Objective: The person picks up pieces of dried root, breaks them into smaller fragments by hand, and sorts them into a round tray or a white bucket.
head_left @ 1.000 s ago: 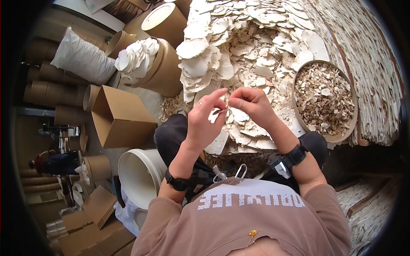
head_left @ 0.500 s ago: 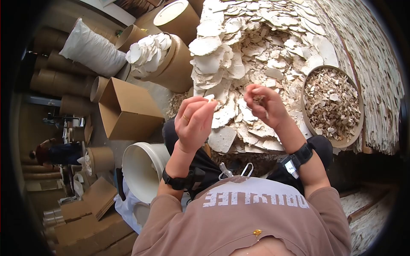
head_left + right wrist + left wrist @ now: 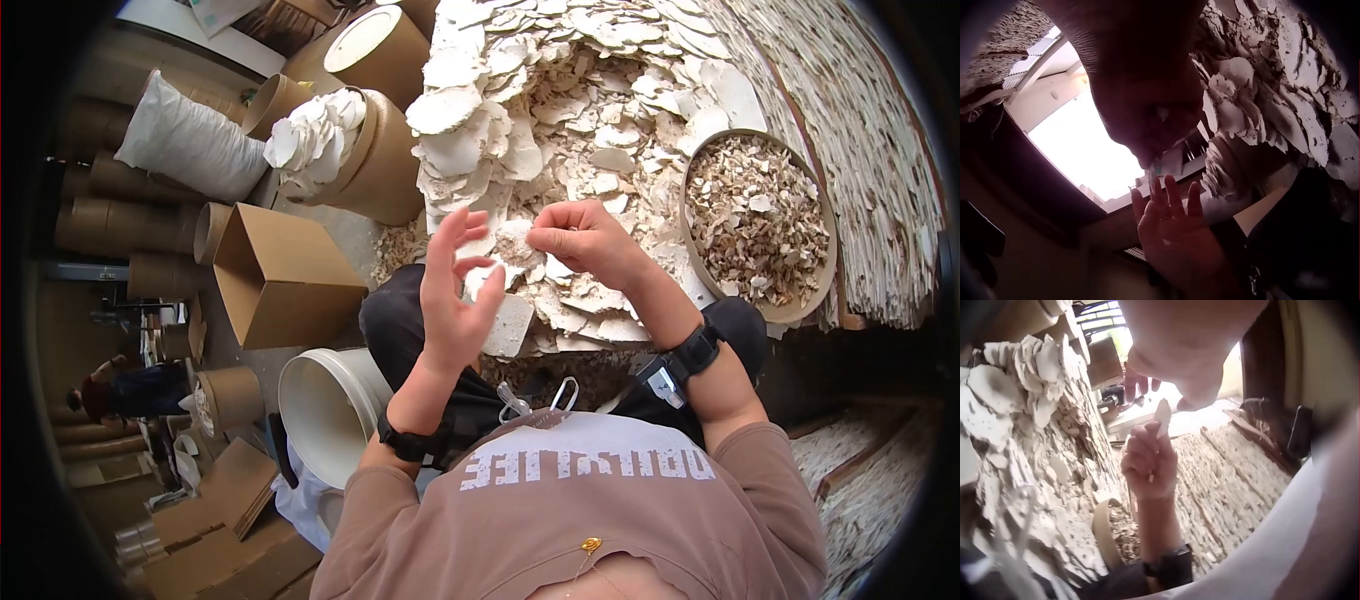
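My right hand (image 3: 592,245) pinches a thin off-white flake (image 3: 1163,417) between thumb and fingers; it stands up from the fingertips in the left wrist view. A small pale bit (image 3: 1163,114) shows inside the curl of the same hand. My left hand (image 3: 462,290) is beside it with fingers spread and thumb apart, palm facing the right hand, holding nothing. In the right wrist view the left fingertips (image 3: 1172,187) are just below the flake. Both hands are above a heap of white flat pieces (image 3: 610,160).
A round tray (image 3: 828,270) of small broken chips is at the right, beside stacked layered white material (image 3: 870,180). Left of my knees are a white bucket (image 3: 290,400), a cardboard box (image 3: 295,290) and a drum (image 3: 385,170) filled with white pieces. A person (image 3: 135,388) is far left.
The hands were together, then parted with the left pinching a white piece. Now they are close again, the left fingers have spread and the right pinches a flake.
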The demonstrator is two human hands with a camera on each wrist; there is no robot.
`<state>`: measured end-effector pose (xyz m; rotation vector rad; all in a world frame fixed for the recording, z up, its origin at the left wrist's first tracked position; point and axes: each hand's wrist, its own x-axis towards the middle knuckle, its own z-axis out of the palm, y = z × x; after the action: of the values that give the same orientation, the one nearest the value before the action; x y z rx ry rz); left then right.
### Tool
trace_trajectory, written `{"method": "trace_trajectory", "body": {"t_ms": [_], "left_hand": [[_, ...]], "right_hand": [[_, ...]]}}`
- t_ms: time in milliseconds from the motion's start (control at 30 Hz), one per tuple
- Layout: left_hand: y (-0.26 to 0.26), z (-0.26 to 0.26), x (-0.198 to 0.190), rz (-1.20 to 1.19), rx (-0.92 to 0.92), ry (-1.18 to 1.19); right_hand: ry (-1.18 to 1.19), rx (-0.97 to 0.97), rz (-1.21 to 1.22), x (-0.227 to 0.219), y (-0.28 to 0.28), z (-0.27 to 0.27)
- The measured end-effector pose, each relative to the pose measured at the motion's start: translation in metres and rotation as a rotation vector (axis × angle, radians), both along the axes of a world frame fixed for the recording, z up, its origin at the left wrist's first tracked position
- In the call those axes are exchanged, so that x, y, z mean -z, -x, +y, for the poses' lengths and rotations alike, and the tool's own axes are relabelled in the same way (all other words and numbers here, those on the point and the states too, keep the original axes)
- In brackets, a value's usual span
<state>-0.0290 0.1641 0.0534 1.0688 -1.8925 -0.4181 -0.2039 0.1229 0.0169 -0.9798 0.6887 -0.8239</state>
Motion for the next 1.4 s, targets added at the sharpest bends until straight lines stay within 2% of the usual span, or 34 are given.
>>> {"method": "trace_trajectory", "body": {"t_ms": [67, 100, 167, 300, 367, 433, 500, 567, 667, 733, 800, 867, 900, 933, 1000, 1033, 1067, 1133, 1200, 1233, 1300, 1400], "left_hand": [[0.001, -0.002, -0.001, 0.563, 0.034, -0.647], [0.002, -0.002, -0.003, 0.606, 0.033, -0.701], [0.002, -0.005, -0.001, 0.657, 0.037, -0.719], [0.003, -0.008, -0.001, 0.758, 0.037, -0.747], [0.003, -0.008, -0.001, 0.755, 0.037, -0.762], [0.002, -0.009, -0.001, 0.752, 0.04, -0.779], [-0.003, -0.011, 0.0, 0.735, 0.098, -0.967], [-0.002, -0.011, -0.002, 0.723, 0.107, -0.99], [-0.002, -0.01, 0.0, 0.681, 0.134, -0.999], [-0.002, -0.009, 0.002, 0.653, 0.151, -0.988], [-0.001, -0.009, 0.004, 0.877, 0.116, -1.014], [0.0, -0.012, 0.008, 0.938, 0.108, -0.994], [0.0, -0.014, 0.009, 0.998, 0.101, -0.973], [-0.001, -0.014, 0.011, 0.999, 0.101, -0.971], [-0.002, -0.013, 0.014, 1.093, 0.065, -0.959], [-0.005, -0.014, 0.016, 1.091, 0.064, -0.96], [-0.008, -0.016, 0.017, 1.108, 0.015, -0.973], [-0.011, -0.019, 0.02, 1.124, -0.036, -0.982], [-0.011, -0.02, 0.022, 1.213, 0.028, -0.971], [-0.007, -0.019, 0.018, 1.212, 0.029, -0.97], [0.005, -0.016, 0.008, 1.256, -0.061, -0.913], [0.003, -0.017, 0.016, 1.227, -0.064, -0.887]], "right_hand": [[0.052, -0.035, 0.042, -0.009, -0.002, 0.003], [0.052, -0.038, 0.042, -0.008, -0.003, 0.003], [-0.106, -0.053, -0.037, -0.006, -0.003, 0.003], [-0.123, -0.095, -0.085, 0.0, -0.001, 0.0], [0.231, -0.047, 0.085, 0.005, -0.004, 0.0], [0.289, -0.062, 0.103, 0.005, -0.004, 0.001], [0.349, -0.075, 0.121, 0.006, -0.004, 0.002], [0.471, -0.037, 0.185, 0.01, -0.007, 0.003], [0.481, -0.147, 0.242, 0.005, -0.003, 0.003], [0.5, -0.101, 0.213, 0.007, -0.005, 0.004], [0.521, -0.057, 0.183, 0.007, -0.009, 0.006], [0.428, 0.184, 0.214, 0.006, -0.016, 0.009], [0.475, 0.328, 0.186, 0.011, -0.022, 0.008], [0.477, 0.327, 0.186, 0.011, -0.018, 0.005], [-0.12, 0.421, -0.176, 0.012, -0.004, -0.007], [-0.15, 0.437, -0.33, 0.014, 0.003, -0.012], [-0.277, 0.308, -0.523, 0.017, 0.01, -0.015], [-0.302, 0.178, -0.661, 0.016, 0.007, -0.011], [-0.368, 0.1, -0.6, 0.018, -0.002, -0.007], [-0.364, 0.077, -0.48, 0.02, -0.005, -0.006], [-0.338, 0.062, -0.345, 0.019, -0.01, -0.003], [-0.265, 0.041, -0.25, 0.015, -0.012, 0.0]]}}
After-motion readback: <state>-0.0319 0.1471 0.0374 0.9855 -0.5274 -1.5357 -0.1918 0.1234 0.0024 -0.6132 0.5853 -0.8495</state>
